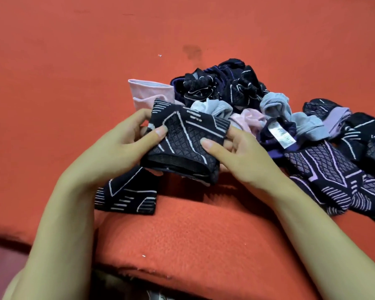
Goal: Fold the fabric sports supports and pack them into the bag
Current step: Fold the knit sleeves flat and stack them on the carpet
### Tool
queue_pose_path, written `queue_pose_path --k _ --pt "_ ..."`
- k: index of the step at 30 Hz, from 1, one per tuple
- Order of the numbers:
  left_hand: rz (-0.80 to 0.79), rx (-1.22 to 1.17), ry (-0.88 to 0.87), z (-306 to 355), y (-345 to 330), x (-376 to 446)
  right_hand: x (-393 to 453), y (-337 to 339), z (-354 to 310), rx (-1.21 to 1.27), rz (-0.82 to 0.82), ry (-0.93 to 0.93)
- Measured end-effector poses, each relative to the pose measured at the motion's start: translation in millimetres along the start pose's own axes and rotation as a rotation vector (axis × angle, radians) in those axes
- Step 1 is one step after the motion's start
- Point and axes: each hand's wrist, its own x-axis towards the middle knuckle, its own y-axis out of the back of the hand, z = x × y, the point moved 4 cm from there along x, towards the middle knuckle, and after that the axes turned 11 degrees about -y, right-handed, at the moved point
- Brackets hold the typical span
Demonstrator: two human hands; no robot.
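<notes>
A black fabric support with white line patterns [182,144] is held folded above the orange surface in the middle of the view. My left hand [126,137] pinches its left edge between thumb and fingers. My right hand [232,152] grips its right edge, thumb on top. Its lower end [128,198] hangs down onto the orange cloth. Behind lies a heap of more supports [225,87], black, pink [149,94] and grey [275,107]. No bag is in view.
Black and lilac patterned supports [333,176] spread out at the right. A white label [279,135] shows on a dark purple piece. The orange cloth [74,72] covers the whole surface, with a raised fold [193,230] near me.
</notes>
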Motion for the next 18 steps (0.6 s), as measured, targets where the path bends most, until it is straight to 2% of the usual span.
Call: queue_pose_path --k 3,7,10,15,18 --pt "-0.041 0.072 0.049 -5 6 -5 -1 -2 -1 -0.042 0.085 0.016" --pt "-0.064 0.048 0.107 -6 10 -11 -3 -9 3 -0.133 0.201 0.008" --pt "-0.042 0.087 0.097 -6 20 -17 -5 -28 6 -0.075 0.110 -0.031" --pt "-0.116 0.072 0.023 -4 36 -29 -6 -38 9 -0.021 -0.034 -0.055" --pt "0.014 0.041 -0.086 -4 49 -29 -6 -40 4 0.116 -0.024 -0.012"
